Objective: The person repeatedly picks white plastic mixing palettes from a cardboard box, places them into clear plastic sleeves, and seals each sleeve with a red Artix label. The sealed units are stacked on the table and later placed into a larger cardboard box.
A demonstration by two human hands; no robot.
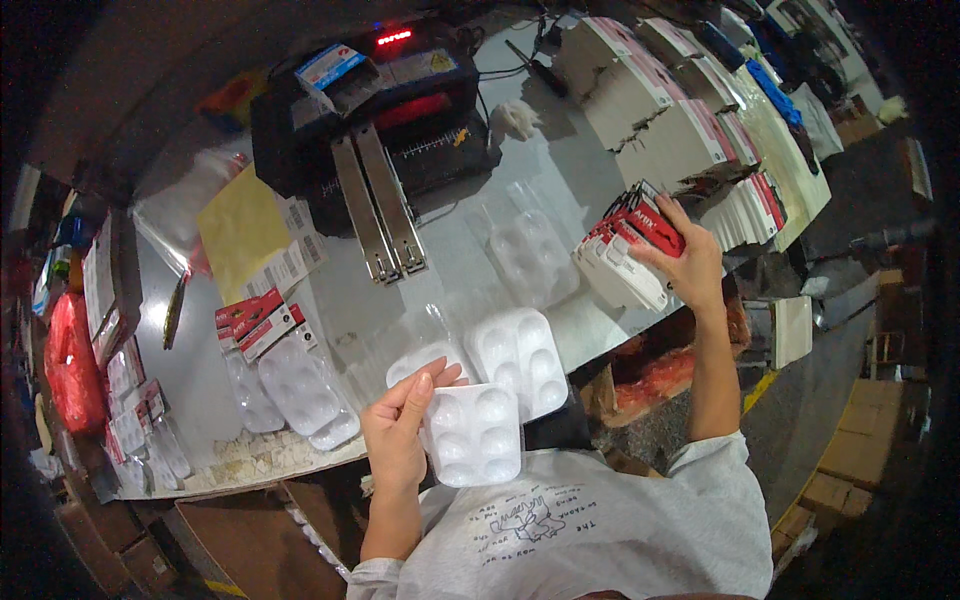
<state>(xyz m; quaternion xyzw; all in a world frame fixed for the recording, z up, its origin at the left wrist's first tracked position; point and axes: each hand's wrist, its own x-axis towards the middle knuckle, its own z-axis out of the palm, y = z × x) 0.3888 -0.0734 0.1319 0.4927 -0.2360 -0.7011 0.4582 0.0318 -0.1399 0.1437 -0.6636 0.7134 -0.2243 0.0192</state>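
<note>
My left hand (pixel 402 418) grips a white plastic paint palette (pixel 474 436) with round wells by its left edge, close to my shirt. More palettes lie just beyond it at the table's front edge, one white palette (pixel 518 362) partly behind the held one. On the right, my right hand (pixel 690 255) has its thumb and fingers closed on the top of a stack of red, black and white cards (pixel 625 258); whether one card is lifted free I cannot tell. A clear plastic blister (pixel 533 255) lies left of that stack.
A black machine (pixel 420 100) with a metal track (pixel 377 205) and a lit red display stands at the back. Tall stacks of cards (pixel 670 130) fill the right side. Carded palettes (pixel 290 370) lie at left, near yellow paper (pixel 243 230) and a red bag (pixel 73 362).
</note>
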